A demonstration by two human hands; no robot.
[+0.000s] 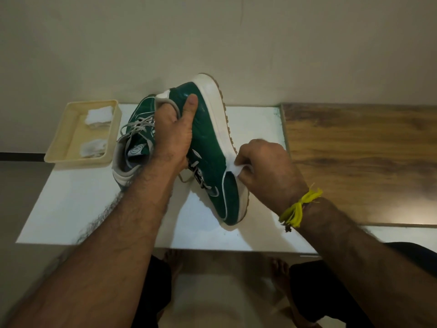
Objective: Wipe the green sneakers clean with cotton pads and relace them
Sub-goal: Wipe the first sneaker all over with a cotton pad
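My left hand (172, 136) grips a green sneaker (210, 143) by its collar, thumb pressed on the green side, and holds it tilted on its side above the white table (71, 209). Its white sole edge (215, 107) faces up and to the right. My right hand (267, 171) pinches a white cotton pad (236, 168) against the sneaker's side, near the sole. The second green sneaker (134, 145) stands on the table behind my left hand, with grey laces loose over its tongue.
A cream plastic tray (71, 147) at the table's back left holds two piles of white cotton pads (99, 116). A wooden surface (354, 150) adjoins the table on the right. A wall stands close behind. My bare feet show below the table's near edge.
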